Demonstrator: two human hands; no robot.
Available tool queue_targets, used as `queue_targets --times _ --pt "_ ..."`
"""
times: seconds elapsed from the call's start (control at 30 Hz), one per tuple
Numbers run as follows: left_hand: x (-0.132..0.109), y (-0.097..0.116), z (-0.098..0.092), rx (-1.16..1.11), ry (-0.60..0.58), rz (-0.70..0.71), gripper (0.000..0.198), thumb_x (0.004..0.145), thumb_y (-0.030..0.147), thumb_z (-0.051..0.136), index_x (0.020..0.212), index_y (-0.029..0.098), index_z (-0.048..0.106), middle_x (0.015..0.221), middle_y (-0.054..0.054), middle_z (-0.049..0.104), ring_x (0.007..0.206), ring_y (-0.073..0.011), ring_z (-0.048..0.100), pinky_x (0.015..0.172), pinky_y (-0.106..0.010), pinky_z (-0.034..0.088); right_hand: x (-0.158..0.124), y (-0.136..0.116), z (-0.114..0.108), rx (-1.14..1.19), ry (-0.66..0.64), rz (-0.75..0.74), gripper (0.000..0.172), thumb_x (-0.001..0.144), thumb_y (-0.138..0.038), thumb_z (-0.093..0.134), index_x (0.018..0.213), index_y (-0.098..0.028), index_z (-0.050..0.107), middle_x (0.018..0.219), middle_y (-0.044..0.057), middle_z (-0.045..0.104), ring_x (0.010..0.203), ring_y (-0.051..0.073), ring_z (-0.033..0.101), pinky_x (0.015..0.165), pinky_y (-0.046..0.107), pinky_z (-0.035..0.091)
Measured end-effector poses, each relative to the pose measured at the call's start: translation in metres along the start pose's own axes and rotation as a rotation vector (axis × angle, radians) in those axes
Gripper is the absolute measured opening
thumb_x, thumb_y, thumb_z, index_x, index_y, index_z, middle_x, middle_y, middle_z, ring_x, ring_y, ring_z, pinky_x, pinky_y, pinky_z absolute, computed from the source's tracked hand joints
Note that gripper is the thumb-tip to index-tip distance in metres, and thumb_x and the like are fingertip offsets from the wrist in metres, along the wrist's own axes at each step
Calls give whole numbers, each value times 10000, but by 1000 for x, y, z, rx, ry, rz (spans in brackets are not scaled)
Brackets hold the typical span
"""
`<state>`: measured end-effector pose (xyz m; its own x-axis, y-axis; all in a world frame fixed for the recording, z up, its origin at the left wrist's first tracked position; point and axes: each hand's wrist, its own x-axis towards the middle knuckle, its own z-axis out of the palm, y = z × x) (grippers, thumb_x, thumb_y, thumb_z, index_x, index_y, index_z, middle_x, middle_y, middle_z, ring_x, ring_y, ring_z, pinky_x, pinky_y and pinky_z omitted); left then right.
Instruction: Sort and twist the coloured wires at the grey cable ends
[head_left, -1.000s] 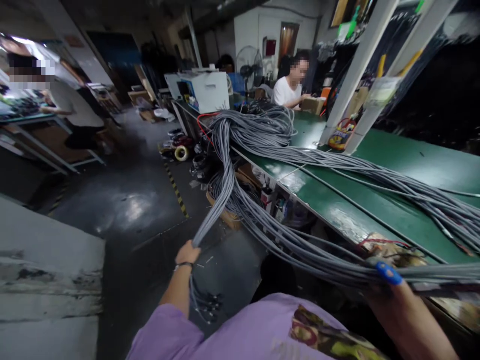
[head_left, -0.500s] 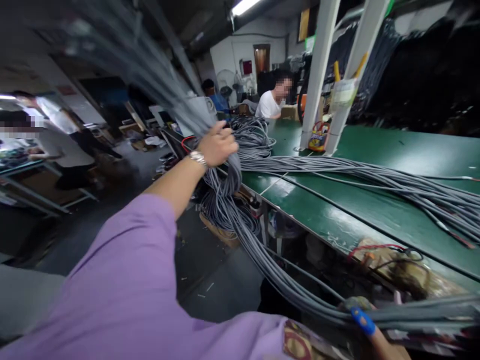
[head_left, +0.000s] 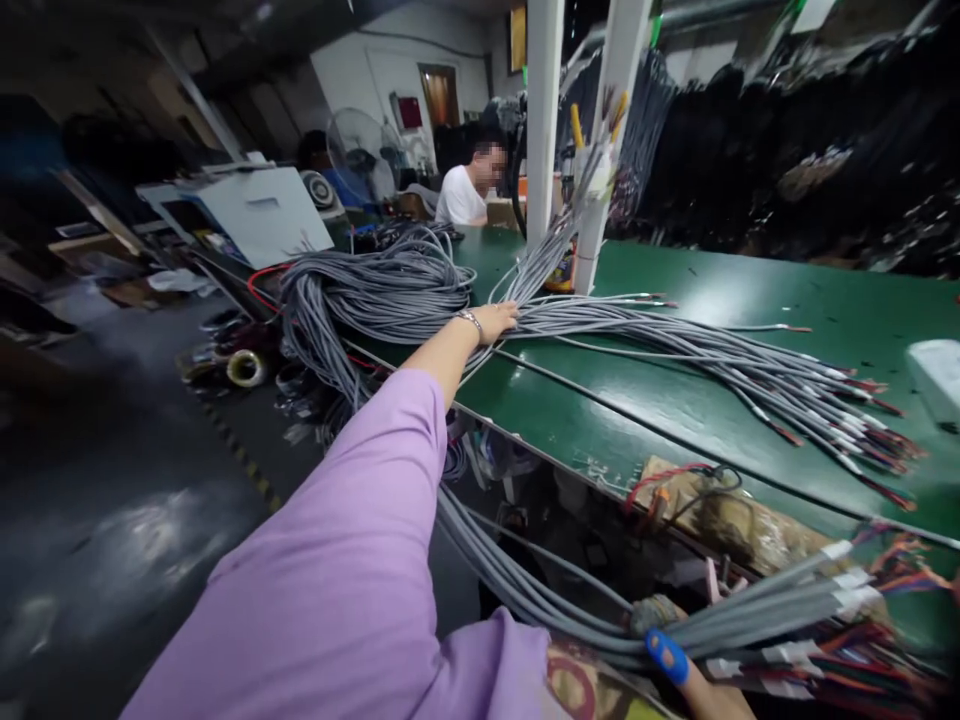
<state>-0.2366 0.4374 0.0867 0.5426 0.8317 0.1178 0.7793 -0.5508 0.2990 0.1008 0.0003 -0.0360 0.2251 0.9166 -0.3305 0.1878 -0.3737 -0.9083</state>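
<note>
My left hand (head_left: 496, 322), with a watch at the wrist, is closed on a bundle of grey cables (head_left: 540, 265) over the green table. The bundle's upper end rises toward the white posts. Around it lie a looped pile of grey cables (head_left: 375, 290) and a long row of cables (head_left: 675, 335) with stripped, coloured ends at the right. Low in the view, my right hand (head_left: 679, 665), with blue coverings on its fingertips, is wrapped round another grey cable bundle (head_left: 525, 590). White-banded ends of that bundle spread out to the right.
The green table (head_left: 750, 300) carries a taped package (head_left: 765, 520) near its front edge and white posts (head_left: 544, 130) behind. A person in a white shirt (head_left: 459, 197) sits across it. A pale cabinet (head_left: 262, 215) stands at the left; coils (head_left: 246, 369) lie below it.
My left hand has moved right, swinging its cable bundle from the upper left onto the table near the posts. The view has turned right. My right hand still holds the lower bundle.
</note>
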Motion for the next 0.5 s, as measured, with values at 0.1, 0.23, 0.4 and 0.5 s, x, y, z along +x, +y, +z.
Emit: queue_targets --times 0.1,0.23,0.4,0.5 --pt "-9 12 -6 69 -9 -11 411 587 1 566 921 172 734 1374 -110 629 1448 -278 382 1236 -442 221 -7 -25 0 10 -110 -8 196 588 -502 689 708 -349 714 748 11 729 1068 397 692 1151 474 384" --pt "-55 59 5 117 192 21 567 663 18 568 1220 88 650 1564 -148 429 1542 -305 189 1266 -517 29 -12 -39 -4 33 -301 -11 256 667 -479 693 814 -272 719 821 26 734 1037 347 678 1137 453 402" --pt "-172 177 68 -420 192 179 478 889 295 581 1348 162 572 1461 -127 551 1389 -272 481 1200 -430 340 -9 -27 -10 -78 -362 -87 372 743 -563 662 903 -232 711 868 57 733 1013 333 661 1087 478 443" --pt "-232 253 110 -627 -197 367 667 840 451 674 1409 149 501 1435 -139 577 1313 -254 564 1104 -330 441 -8 -23 -17 -155 -308 -223 411 796 -593 620 959 -227 710 869 67 740 925 318 688 982 484 528"
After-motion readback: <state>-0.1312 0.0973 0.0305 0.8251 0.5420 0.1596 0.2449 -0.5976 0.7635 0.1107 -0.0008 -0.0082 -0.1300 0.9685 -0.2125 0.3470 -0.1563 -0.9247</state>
